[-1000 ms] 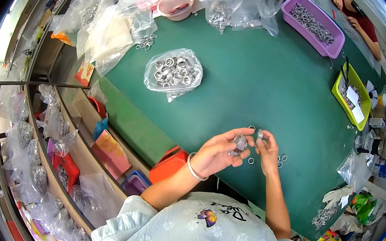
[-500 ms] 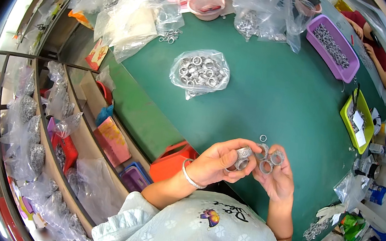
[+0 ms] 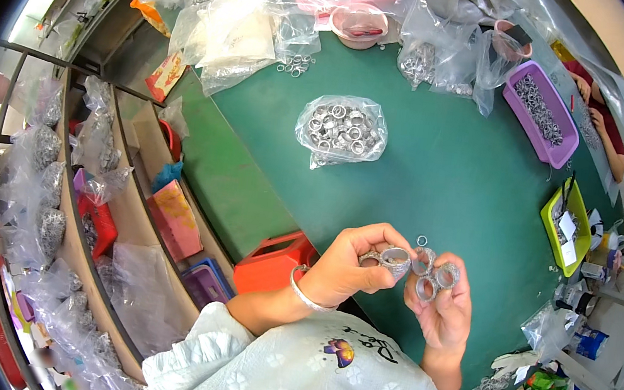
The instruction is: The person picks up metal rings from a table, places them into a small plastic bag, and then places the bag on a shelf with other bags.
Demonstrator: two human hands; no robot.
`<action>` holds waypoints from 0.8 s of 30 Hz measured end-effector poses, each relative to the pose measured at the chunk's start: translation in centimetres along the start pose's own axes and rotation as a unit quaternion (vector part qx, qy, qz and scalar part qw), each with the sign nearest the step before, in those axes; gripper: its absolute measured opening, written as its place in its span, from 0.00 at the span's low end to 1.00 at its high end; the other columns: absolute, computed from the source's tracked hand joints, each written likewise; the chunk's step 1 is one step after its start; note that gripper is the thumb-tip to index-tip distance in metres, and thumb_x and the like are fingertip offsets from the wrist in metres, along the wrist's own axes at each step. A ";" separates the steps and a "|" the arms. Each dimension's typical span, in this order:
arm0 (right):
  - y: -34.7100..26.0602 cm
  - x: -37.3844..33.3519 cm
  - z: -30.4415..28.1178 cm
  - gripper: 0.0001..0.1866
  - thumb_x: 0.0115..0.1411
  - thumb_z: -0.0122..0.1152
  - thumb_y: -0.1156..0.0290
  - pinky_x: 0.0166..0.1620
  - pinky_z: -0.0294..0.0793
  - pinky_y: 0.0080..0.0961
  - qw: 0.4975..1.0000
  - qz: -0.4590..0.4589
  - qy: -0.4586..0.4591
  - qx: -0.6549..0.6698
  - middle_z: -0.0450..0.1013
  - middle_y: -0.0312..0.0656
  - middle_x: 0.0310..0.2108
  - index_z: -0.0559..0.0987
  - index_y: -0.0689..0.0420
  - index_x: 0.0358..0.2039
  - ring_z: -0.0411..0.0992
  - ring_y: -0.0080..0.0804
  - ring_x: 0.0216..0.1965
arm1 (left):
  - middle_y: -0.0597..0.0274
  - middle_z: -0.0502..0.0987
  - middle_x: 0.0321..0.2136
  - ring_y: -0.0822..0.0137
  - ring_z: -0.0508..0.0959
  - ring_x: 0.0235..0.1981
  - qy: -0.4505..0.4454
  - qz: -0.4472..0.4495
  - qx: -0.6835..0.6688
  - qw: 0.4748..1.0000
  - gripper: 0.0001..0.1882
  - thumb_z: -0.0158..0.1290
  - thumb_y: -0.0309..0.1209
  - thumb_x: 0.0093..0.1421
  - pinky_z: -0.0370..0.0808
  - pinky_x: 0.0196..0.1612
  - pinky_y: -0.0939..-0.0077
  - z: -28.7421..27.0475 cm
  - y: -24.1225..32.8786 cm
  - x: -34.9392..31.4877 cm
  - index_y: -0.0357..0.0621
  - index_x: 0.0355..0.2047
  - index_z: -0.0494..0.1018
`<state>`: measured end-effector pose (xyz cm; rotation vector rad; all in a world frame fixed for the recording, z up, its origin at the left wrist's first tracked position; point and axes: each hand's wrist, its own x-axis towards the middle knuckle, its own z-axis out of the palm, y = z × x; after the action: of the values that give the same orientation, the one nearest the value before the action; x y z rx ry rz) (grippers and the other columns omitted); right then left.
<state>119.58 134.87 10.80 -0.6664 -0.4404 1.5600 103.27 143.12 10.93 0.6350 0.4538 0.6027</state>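
Clear bag of rings on green tbl. Your L hand, fingers curled nearly closed, pinches approx. 2 rings; loose ring on tbl just beyond; your R hand, fingers part-bent, holds 3 rings.

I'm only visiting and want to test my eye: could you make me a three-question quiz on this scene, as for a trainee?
1. True or false: a bracelet circles the wrist of the left hand.
2. What does the clear bag rest on? A: a red stool; B: the green table; C: a wooden shelf.
3. Fill in: the left hand and right hand both hold metal ____.
Key: 1 true; 2 B; 3 rings.
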 end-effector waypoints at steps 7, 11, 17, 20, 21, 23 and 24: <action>-1.1 -0.9 1.5 0.21 0.55 0.60 0.64 0.25 0.60 0.18 0.999 -0.025 0.015 -0.021 0.65 0.46 0.47 0.67 0.59 0.46 0.63 0.26 0.26 | 0.72 0.69 0.22 0.85 0.63 0.20 0.009 0.028 0.064 0.998 0.29 0.66 0.48 0.39 0.56 0.20 0.91 2.2 0.9 0.6 0.39 0.33 0.70; -1.3 -1.5 2.1 0.21 0.55 0.60 0.65 0.25 0.61 0.19 0.998 -0.043 0.019 -0.029 0.65 0.46 0.48 0.67 0.59 0.46 0.64 0.26 0.26 | 0.71 0.71 0.23 0.85 0.64 0.20 -0.040 -0.022 0.019 0.999 0.30 0.65 0.51 0.39 0.57 0.20 0.91 2.1 1.0 0.7 0.40 0.32 0.69; -1.8 -2.4 2.9 0.20 0.55 0.60 0.65 0.26 0.63 0.19 0.995 -0.074 0.038 -0.057 0.64 0.46 0.48 0.67 0.60 0.46 0.64 0.26 0.27 | 0.73 0.70 0.21 0.85 0.66 0.22 -0.059 -0.063 0.049 0.995 0.31 0.65 0.54 0.37 0.60 0.23 0.91 3.1 2.2 0.8 0.40 0.29 0.70; -2.0 -2.9 3.5 0.20 0.55 0.60 0.66 0.26 0.63 0.19 0.993 -0.081 0.051 -0.067 0.64 0.46 0.49 0.67 0.60 0.46 0.65 0.26 0.28 | 0.71 0.72 0.23 0.83 0.68 0.24 -0.057 -0.020 0.097 0.993 0.26 0.68 0.45 0.39 0.63 0.26 0.90 4.2 2.7 0.8 0.40 0.29 0.70; -2.1 -3.0 3.6 0.20 0.55 0.60 0.66 0.26 0.63 0.19 0.993 -0.085 0.055 -0.068 0.64 0.46 0.48 0.67 0.60 0.45 0.65 0.26 0.28 | 0.71 0.73 0.23 0.83 0.69 0.25 -0.057 -0.005 0.109 0.992 0.24 0.69 0.41 0.39 0.64 0.26 0.89 4.6 2.9 0.8 0.40 0.29 0.71; -2.1 -3.3 3.7 0.20 0.55 0.60 0.66 0.26 0.63 0.19 0.992 -0.092 0.058 -0.070 0.64 0.46 0.48 0.67 0.60 0.45 0.65 0.25 0.29 | 0.70 0.74 0.24 0.82 0.70 0.26 -0.069 -0.007 0.128 0.989 0.22 0.70 0.35 0.38 0.66 0.28 0.89 4.7 3.0 0.8 0.41 0.29 0.71; -2.1 -3.4 3.7 0.20 0.55 0.60 0.66 0.27 0.63 0.19 0.991 -0.095 0.057 -0.071 0.64 0.46 0.48 0.68 0.60 0.45 0.65 0.25 0.29 | 0.70 0.74 0.25 0.82 0.71 0.27 -0.074 -0.007 0.137 0.988 0.21 0.70 0.32 0.38 0.66 0.28 0.89 4.8 3.1 0.8 0.41 0.29 0.71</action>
<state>118.80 132.10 15.49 -0.7957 -0.5162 1.3129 105.40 143.68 16.29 0.9319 0.4041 0.4778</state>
